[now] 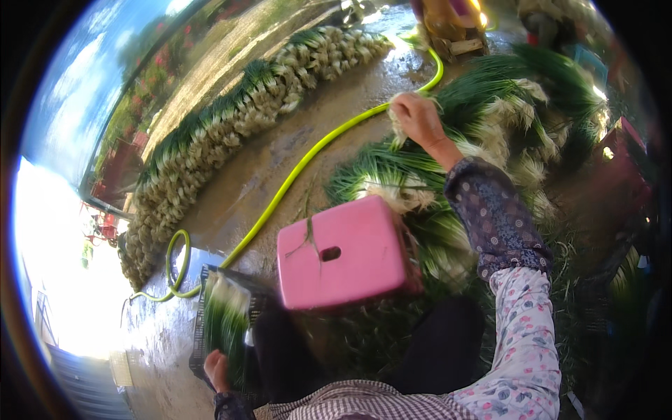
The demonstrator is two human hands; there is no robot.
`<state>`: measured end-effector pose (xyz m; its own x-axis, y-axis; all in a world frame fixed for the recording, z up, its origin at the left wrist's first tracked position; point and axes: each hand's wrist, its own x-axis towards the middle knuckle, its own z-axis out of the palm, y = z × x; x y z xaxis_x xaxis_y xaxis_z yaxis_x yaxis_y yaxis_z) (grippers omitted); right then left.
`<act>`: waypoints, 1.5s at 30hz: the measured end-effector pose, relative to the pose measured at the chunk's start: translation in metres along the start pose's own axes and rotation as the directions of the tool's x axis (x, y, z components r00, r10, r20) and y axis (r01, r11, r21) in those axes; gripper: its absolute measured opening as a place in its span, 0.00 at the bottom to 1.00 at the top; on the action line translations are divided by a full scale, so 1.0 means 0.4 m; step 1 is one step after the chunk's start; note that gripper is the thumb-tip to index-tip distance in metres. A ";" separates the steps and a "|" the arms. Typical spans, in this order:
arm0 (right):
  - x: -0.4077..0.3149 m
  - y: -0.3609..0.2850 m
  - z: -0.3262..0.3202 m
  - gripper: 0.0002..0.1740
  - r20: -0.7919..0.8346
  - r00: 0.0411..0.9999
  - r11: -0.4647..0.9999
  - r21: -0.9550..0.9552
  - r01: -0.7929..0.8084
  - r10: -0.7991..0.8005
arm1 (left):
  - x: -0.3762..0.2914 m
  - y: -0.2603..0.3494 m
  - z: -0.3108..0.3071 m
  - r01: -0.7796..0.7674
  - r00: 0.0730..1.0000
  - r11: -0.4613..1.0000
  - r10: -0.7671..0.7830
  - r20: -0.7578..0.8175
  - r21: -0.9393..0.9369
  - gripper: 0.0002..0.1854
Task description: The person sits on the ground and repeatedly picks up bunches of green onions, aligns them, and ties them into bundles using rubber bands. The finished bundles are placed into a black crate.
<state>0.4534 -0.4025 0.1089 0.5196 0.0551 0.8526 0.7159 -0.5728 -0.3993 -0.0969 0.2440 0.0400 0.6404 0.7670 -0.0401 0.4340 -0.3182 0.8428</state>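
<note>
My right hand [418, 119] is stretched forward, its fingers closed around pale, stringy root ends of spring onions [397, 131]. Below it, loose spring onions [401, 184] lie in a heap with white roots and green leaves. A pink plastic stool [362, 247] stands before my knees, a few limp leaves across its top beside the oval hole. At lower left, my left hand [216, 370] is by the leaf end of spring onions [226, 310] laid in a black plastic crate [198, 325]. Its fingers are curled, and their grip is unclear.
A long row of bundled spring onions [236, 115] lines the wet floor at left. Between the row and the heap runs a yellow-green hose [310, 157], looped near the crate. More spring onions [504, 105] are piled at right. Another person [551, 26] is partly visible at upper right.
</note>
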 end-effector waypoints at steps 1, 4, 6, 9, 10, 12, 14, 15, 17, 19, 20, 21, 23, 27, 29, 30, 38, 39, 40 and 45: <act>0.030 -0.067 0.000 0.02 0.042 0.997 0.998 0.014 0.059 -0.060 | -0.009 0.076 0.063 -0.084 0.996 0.993 0.087 0.034 -0.087 0.18; 0.035 -0.340 0.021 0.05 0.226 0.943 0.969 0.100 0.228 -0.245 | -0.081 0.305 0.171 -0.142 0.980 0.976 0.162 0.119 -0.164 0.20; -0.026 -0.510 0.016 0.09 0.441 0.829 0.939 0.141 0.314 -0.343 | -0.120 0.405 0.223 -0.104 0.964 0.961 0.161 0.213 -0.256 0.21; -0.200 -0.670 -0.029 0.14 0.682 0.642 0.929 0.169 0.328 -0.350 | -0.162 0.488 0.328 0.104 0.894 0.910 0.091 0.439 -0.401 0.20; -0.279 -0.686 -0.029 0.15 0.674 0.651 0.933 0.183 0.310 -0.348 | -0.184 0.503 0.362 0.165 0.842 0.899 0.087 0.533 -0.407 0.19; -0.374 -0.755 -0.033 0.12 0.761 0.584 0.956 0.177 0.232 -0.283 | -0.216 0.496 0.400 0.286 0.731 0.851 0.104 0.674 -0.442 0.18; -0.451 -0.811 -0.044 0.09 0.767 0.581 0.962 0.211 0.173 -0.273 | -0.243 0.451 0.468 0.456 0.579 0.777 0.112 0.808 -0.435 0.17; -0.480 -0.839 -0.046 0.08 0.766 0.583 0.962 0.229 0.145 -0.270 | -0.257 0.437 0.498 0.533 0.510 0.744 0.097 0.854 -0.403 0.15; -0.527 -0.914 -0.057 0.03 0.763 0.605 0.971 0.223 0.085 -0.228 | -0.284 0.378 0.547 0.667 0.394 0.651 0.103 0.913 -0.361 0.16; -0.554 -0.950 -0.066 0.03 0.776 0.612 0.982 0.188 0.006 -0.153 | -0.336 0.399 0.540 0.709 0.400 0.583 0.130 0.907 -0.396 0.19; -0.557 -0.964 -0.071 0.04 0.783 0.619 0.986 0.143 -0.085 -0.060 | -0.352 0.407 0.535 0.726 0.416 0.550 0.127 0.900 -0.413 0.20; -0.564 -0.974 -0.073 0.04 0.745 0.667 0.983 0.116 -0.145 0.010 | -0.361 0.409 0.537 0.742 0.429 0.516 0.125 0.895 -0.428 0.20; -0.581 -0.993 -0.069 0.04 0.650 0.746 0.961 0.086 -0.264 0.146 | -0.331 0.365 0.574 0.789 0.355 0.490 0.128 0.926 -0.371 0.20; -0.597 -1.032 -0.072 0.07 0.453 0.817 0.877 0.140 -0.460 0.356 | -0.304 0.388 0.568 0.737 0.373 0.579 0.084 0.924 -0.350 0.19; -0.617 -1.044 -0.083 0.07 0.357 0.787 0.798 0.157 -0.581 0.503 | -0.311 0.402 0.536 0.697 0.391 0.634 0.055 0.919 -0.334 0.19; -0.608 -1.067 -0.097 0.07 0.337 0.802 0.823 0.118 -0.556 0.494 | -0.318 0.397 0.513 0.681 0.387 0.661 0.041 0.921 -0.316 0.19; -0.616 -1.233 -0.150 0.07 0.575 0.794 0.846 0.310 -0.434 0.197 | -0.417 0.499 0.426 0.644 0.071 0.745 0.169 0.983 -0.174 0.23; -0.618 -1.231 -0.156 0.06 0.484 0.829 0.836 0.301 -0.459 0.281 | -0.419 0.494 0.427 0.646 0.069 0.738 0.198 0.978 -0.195 0.21; -0.620 -1.223 -0.165 0.06 0.386 0.849 0.823 0.297 -0.485 0.361 | -0.421 0.495 0.432 0.626 0.104 0.735 0.255 0.961 -0.262 0.19; -0.594 -1.168 -0.216 0.07 0.230 0.368 0.205 0.521 -0.829 0.901 | -0.383 0.653 0.379 0.433 0.169 0.843 0.271 0.948 -0.318 0.18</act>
<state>-0.0447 -0.2187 0.1218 0.9434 -0.3077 -0.1237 -0.0407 0.2626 -0.9640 0.0145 -0.0411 0.1850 0.8262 -0.4849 -0.2867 0.4414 0.2411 0.8643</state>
